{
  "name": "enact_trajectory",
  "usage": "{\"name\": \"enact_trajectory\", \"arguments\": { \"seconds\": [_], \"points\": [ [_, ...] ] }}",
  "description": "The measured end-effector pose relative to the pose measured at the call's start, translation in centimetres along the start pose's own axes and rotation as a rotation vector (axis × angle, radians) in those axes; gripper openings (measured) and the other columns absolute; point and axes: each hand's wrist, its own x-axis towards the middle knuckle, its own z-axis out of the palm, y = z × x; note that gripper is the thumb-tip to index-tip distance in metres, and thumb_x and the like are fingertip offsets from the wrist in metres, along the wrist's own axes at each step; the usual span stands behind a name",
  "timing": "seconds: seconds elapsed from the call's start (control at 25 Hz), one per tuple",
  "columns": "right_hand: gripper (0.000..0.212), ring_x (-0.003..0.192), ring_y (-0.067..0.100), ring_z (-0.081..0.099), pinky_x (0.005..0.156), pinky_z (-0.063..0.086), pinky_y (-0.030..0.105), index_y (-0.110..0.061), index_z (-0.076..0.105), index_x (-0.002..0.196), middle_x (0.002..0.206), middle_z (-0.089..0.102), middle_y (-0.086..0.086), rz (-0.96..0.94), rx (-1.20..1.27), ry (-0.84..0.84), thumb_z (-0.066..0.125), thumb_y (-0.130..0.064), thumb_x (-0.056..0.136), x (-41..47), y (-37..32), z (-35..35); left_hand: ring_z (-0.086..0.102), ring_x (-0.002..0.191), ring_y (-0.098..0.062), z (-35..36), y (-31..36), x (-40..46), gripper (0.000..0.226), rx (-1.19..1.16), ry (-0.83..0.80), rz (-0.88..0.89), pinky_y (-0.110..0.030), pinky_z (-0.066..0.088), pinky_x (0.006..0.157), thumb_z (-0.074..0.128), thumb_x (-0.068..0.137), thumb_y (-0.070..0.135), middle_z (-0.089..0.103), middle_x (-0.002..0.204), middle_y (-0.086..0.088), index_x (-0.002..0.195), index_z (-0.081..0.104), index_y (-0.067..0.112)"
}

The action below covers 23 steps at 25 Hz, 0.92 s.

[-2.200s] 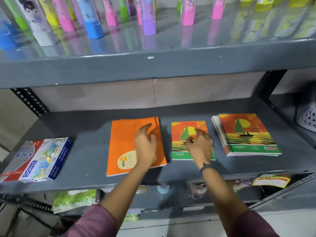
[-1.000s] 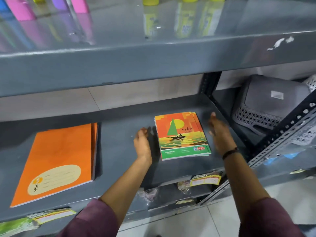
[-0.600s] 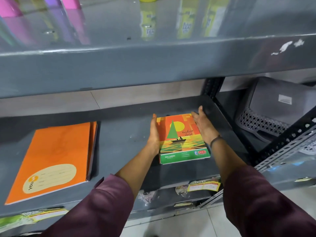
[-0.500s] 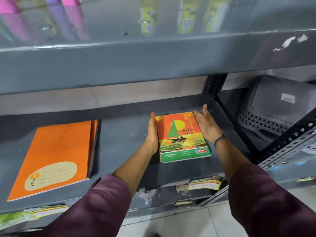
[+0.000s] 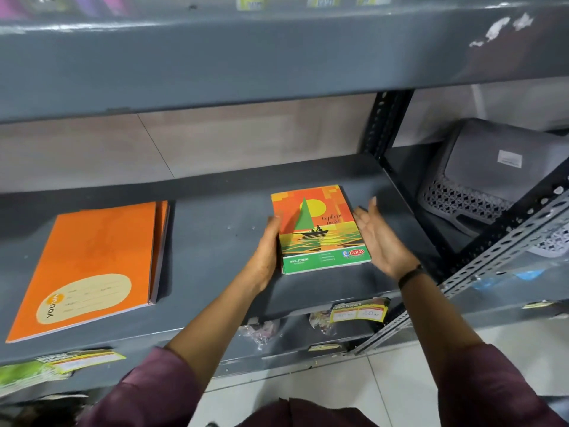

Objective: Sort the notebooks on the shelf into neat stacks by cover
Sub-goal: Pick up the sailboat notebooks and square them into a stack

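On the grey shelf in the middle of the frame lie two groups of notebooks. The sailboat notebooks, a small squared-up stack with an orange, yellow and green cover, sit right of centre. The left hand lies along the stack's left edge, fingers straight and together, the palm side touching the covers. The right hand is on the other side, palm turned up and inward, fingers spread loose and open; it is just beside the stack's right edge, and whether it touches cannot be told. Neither hand grips anything. A dark band sits on the right wrist. At the left of the frame the orange notebooks lie flat, well apart from the sailboat stack, the top one shifted slightly left of those beneath. At the right edge a grey plastic basket rests upside down on the neighbouring shelf. Yellow price labels hang below the shelf's front edge.
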Motion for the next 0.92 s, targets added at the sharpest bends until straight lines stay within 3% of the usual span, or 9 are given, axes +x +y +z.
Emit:
{"name": "enact_trajectory", "arguments": {
  "seconds": [0.04, 0.08, 0.16, 0.2, 0.28, 0.4, 0.44, 0.6, 0.92],
  "points": [
    [0.036, 0.104, -0.007, 0.063, 0.087, 0.051, 0.014, -0.046, 0.045, 0.124, 0.109, 0.069, -0.025, 0.007, -0.16, -0.058, 0.043, -0.051, 0.088, -1.0, -0.4, -0.2, 0.06, 0.104, 0.0, -0.7, -0.1, -0.7, 0.056, 0.209, -0.034, -0.016, -0.018, 0.047, 0.094, 0.05, 0.086, 0.048, 0.06, 0.123, 0.009, 0.131, 0.04, 0.016],
    [0.04, 0.107, -0.006, 0.062, 0.093, 0.048, 0.014, -0.048, 0.051, 0.12, 0.113, 0.068, -0.025, 0.009, -0.376, -0.102, 0.062, -0.043, 0.082, -1.9, -0.7, -0.6, 0.055, 0.111, 0.003, -1.2, -0.4, -1.3, 0.077, 0.452, -0.065, -0.015, -0.017, 0.044, 0.098, 0.067, 0.074, 0.046, 0.054, 0.129, 0.009, 0.135, 0.032, 0.014],
    [0.073, 0.114, 0.007, 0.06, 0.103, 0.043, 0.027, -0.036, 0.049, 0.127, 0.123, 0.064, -0.013, 0.055, -0.772, -0.15, 0.085, -0.025, 0.064, -2.6, -0.8, -1.1, 0.042, 0.127, -0.015, -1.6, -1.1, -1.7, 0.103, 0.958, -0.063, -0.015, -0.03, 0.036, 0.108, 0.083, 0.054, 0.042, 0.045, 0.138, -0.003, 0.136, 0.029, 0.011],
    [0.081, 0.114, 0.012, 0.059, 0.103, 0.043, 0.031, -0.026, 0.048, 0.128, 0.125, 0.062, -0.006, 0.079, -0.892, -0.14, 0.088, -0.017, 0.058, -2.5, -0.9, -0.9, 0.039, 0.127, -0.022, -1.3, -1.1, -1.6, 0.102, 1.081, -0.012, -0.038, -0.032, 0.035, 0.107, 0.085, 0.051, 0.038, 0.044, 0.136, -0.008, 0.133, 0.032, 0.009],
    [0.078, 0.106, 0.016, 0.059, 0.094, 0.047, 0.03, -0.014, 0.053, 0.122, 0.116, 0.062, -0.002, 0.128, -1.052, -0.051, 0.089, -0.01, 0.054, -2.0, -1.3, 0.3, 0.04, 0.121, -0.025, -0.3, -0.6, -0.8, 0.094, 1.103, 0.081, -0.122, -0.031, 0.036, 0.1, 0.087, 0.051, 0.03, 0.046, 0.129, -0.012, 0.127, 0.038, 0.007],
    [0.061, 0.086, 0.017, 0.058, 0.063, 0.048, 0.02, -0.011, 0.059, 0.111, 0.099, 0.06, -0.001, 0.279, -1.19, 0.05, 0.088, -0.009, 0.057, -0.8, -2.5, 1.7, 0.044, 0.118, -0.026, 0.9, 0.0, 0.6, 0.086, 1.196, 0.14, -0.191, -0.03, 0.04, 0.101, 0.086, 0.054, 0.023, 0.044, 0.127, -0.014, 0.124, 0.041, 0.003],
    [0.057, 0.083, 0.018, 0.062, 0.06, 0.05, 0.02, -0.009, 0.061, 0.108, 0.099, 0.064, 0.0, 0.322, -1.222, 0.049, 0.087, -0.009, 0.058, -0.3, -2.8, 2.0, 0.047, 0.116, -0.027, 1.1, 0.1, 0.8, 0.082, 1.216, 0.157, -0.189, -0.03, 0.042, 0.099, 0.085, 0.055, 0.02, 0.044, 0.126, -0.015, 0.123, 0.043, 0.003],
    [0.058, 0.093, 0.029, 0.069, 0.084, 0.058, 0.038, -0.003, 0.063, 0.107, 0.107, 0.07, 0.012, 0.353, -1.464, 0.1, 0.088, -0.018, 0.057, 0.4, -3.3, 3.1, 0.061, 0.101, -0.03, 1.2, 0.5, 0.6, 0.058, 1.203, 0.238, -0.177, -0.033, 0.051, 0.084, 0.081, 0.058, 0.009, 0.052, 0.121, -0.016, 0.11, 0.057, 0.004],
    [0.049, 0.093, 0.031, 0.068, 0.078, 0.054, 0.033, -0.001, 0.064, 0.104, 0.106, 0.07, 0.014, 0.308, -1.504, 0.224, 0.086, -0.011, 0.061, -0.2, -2.9, 3.8, 0.064, 0.1, -0.031, 1.2, 0.4, 0.4, 0.051, 1.186, 0.301, -0.155, -0.036, 0.053, 0.082, 0.081, 0.058, 0.009, 0.062, 0.115, -0.017, 0.105, 0.063, 0.002]
  ]
}}
